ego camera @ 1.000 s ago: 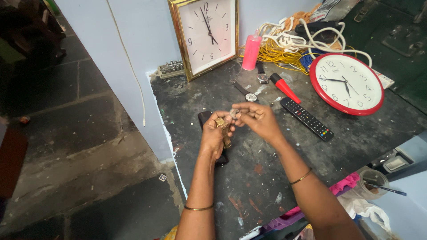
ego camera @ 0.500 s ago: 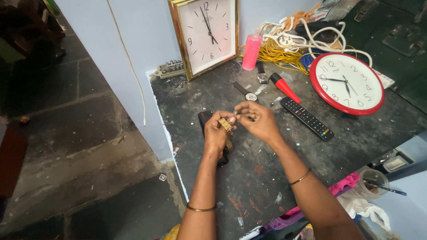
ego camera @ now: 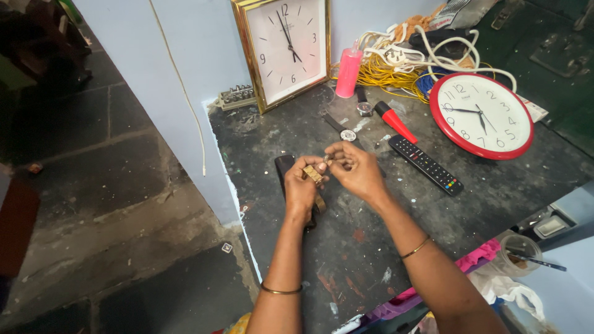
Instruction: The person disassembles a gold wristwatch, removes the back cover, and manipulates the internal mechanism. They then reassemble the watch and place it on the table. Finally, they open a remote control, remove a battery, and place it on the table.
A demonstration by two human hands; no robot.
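A gold wristwatch [ego camera: 314,176] is being gripped by both hands, left [ego camera: 301,192] and right [ego camera: 357,173], at frame centre above the worktop [ego camera: 495,185], its band being worked.

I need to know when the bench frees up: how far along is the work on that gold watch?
Still mid-job. The left hand holds the gold metal watch band while the right hand pinches a small part at it. Nothing looks finished. Two other wristwatches lie untouched beside the black remote control.
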